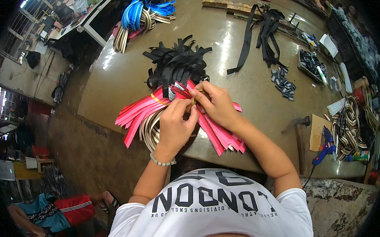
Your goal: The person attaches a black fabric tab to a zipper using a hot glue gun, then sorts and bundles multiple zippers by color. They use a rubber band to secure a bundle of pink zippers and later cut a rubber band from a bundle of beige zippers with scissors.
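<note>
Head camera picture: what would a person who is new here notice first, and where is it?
First, the bright pink straps fanned out at the near edge of the table, where the left hand and the right hand meet over them. Just behind lies a heap of black straps. A blue glue gun rests at the right end.
</note>
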Demonstrator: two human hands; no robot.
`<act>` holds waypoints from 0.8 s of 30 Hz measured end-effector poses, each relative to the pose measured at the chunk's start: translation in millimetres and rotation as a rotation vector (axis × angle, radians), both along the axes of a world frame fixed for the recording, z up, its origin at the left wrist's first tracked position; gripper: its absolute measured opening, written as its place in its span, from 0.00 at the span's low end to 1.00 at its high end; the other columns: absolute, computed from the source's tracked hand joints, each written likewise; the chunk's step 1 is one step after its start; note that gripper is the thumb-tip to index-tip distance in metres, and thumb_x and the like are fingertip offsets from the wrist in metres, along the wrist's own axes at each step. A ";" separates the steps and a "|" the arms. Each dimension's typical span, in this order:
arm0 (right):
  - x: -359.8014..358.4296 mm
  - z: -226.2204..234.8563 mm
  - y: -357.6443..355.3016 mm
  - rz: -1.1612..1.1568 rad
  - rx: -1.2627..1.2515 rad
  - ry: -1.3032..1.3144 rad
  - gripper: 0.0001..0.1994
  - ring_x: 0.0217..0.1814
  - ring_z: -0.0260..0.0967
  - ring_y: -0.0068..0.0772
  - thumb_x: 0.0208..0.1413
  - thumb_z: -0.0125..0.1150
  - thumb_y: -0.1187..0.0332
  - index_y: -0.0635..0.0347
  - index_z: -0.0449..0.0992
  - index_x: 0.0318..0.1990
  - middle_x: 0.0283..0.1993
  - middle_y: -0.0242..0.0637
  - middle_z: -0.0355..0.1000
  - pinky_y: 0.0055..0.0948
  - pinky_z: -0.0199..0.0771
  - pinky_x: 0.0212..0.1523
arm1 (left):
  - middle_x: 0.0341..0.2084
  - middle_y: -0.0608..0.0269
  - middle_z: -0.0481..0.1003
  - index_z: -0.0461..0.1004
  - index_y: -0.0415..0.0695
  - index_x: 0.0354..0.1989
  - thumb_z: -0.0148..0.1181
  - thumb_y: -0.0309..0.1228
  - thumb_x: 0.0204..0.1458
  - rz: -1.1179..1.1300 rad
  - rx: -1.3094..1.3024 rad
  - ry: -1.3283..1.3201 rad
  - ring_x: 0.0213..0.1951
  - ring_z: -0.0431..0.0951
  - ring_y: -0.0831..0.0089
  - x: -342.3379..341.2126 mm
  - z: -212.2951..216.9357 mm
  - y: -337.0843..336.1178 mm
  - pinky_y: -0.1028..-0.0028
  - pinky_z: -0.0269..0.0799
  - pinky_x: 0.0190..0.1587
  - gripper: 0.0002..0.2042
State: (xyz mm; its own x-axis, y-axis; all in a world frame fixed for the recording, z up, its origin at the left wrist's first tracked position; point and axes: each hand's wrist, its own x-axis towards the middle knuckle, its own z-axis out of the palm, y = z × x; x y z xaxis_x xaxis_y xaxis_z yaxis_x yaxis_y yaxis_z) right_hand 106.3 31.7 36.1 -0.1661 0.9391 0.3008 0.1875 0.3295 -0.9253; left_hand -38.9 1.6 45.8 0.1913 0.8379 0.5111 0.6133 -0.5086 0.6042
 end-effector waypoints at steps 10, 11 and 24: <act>-5.9 -9.6 10.7 -0.041 -0.174 0.175 0.12 0.17 0.62 0.13 0.60 0.57 0.65 0.68 0.73 0.33 0.21 0.32 0.72 0.17 0.60 0.18 | 0.24 0.58 0.72 0.77 0.38 0.37 0.63 0.18 0.45 0.006 0.257 -0.006 0.23 0.73 0.67 -7.0 -21.9 12.5 0.72 0.68 0.26 0.09; -6.2 -10.5 11.8 -0.056 -0.146 0.138 0.12 0.18 0.62 0.13 0.60 0.57 0.65 0.68 0.73 0.32 0.20 0.32 0.72 0.17 0.60 0.18 | 0.24 0.58 0.73 0.78 0.38 0.39 0.65 0.17 0.44 0.028 0.212 -0.002 0.26 0.75 0.69 -7.2 -22.1 11.9 0.74 0.69 0.28 0.12; 13.0 -15.1 -16.9 0.036 0.340 -0.014 0.07 0.39 0.73 0.27 0.52 0.61 0.77 0.67 0.73 0.38 0.44 0.43 0.72 0.24 0.78 0.36 | 0.30 0.65 0.76 0.74 0.36 0.42 0.59 0.28 0.55 0.040 -0.621 -0.838 0.28 0.75 0.82 -0.9 -26.8 -10.9 0.82 0.72 0.29 0.10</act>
State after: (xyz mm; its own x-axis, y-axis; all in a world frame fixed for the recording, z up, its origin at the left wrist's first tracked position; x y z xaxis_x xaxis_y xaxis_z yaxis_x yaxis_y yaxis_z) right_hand 119.4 14.8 20.9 -0.2036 0.7789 0.5932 0.1826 0.6254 -0.7586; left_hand -39.9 -9.3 19.0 -0.0595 0.9967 -0.0554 -0.1139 0.0484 0.9923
